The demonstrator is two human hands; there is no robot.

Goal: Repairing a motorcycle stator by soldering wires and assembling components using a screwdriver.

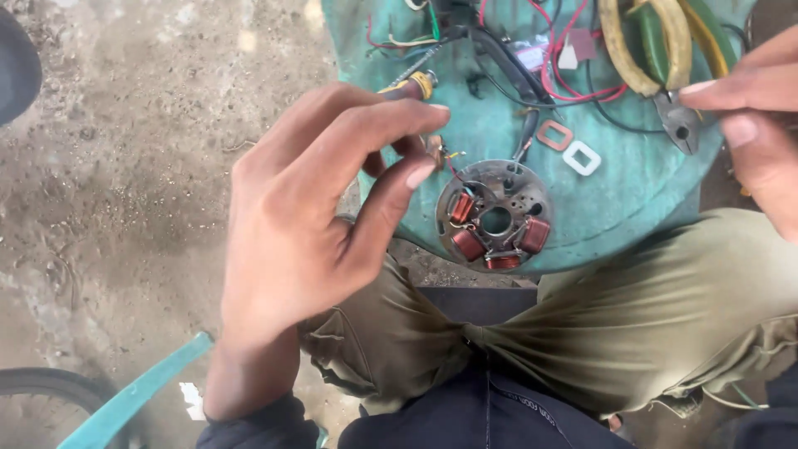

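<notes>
— What fills most of the view?

— The left hand [307, 216], raised over the person's lap, back toward the camera, wrist low at the bottom edge. Its fingers [391, 195] are half curled and spread, closed on nothing that I can see; a yellow-handled tool [411, 86] shows just behind the fingertips, but I cannot tell whether they touch it.

— And the other hand?

— The right hand [752, 116] comes in from the upper right edge, thumb and forefinger pinched together near a pair of pliers [682, 125]. Whether something thin sits in that pinch is too small to tell.

— What carries the parts?

— A round teal table [615, 199], scuffed, beyond the knees in olive trousers. Near its front edge lies a stator plate [496, 218] with copper coils round a central hole, between the two hands and touched by neither. Red and black wires [565, 75] tangle further back, with two small flat rectangular rings [568, 146] beside them.

— And around it?

— Bare, dusty ground [141, 158] to the left.
</notes>
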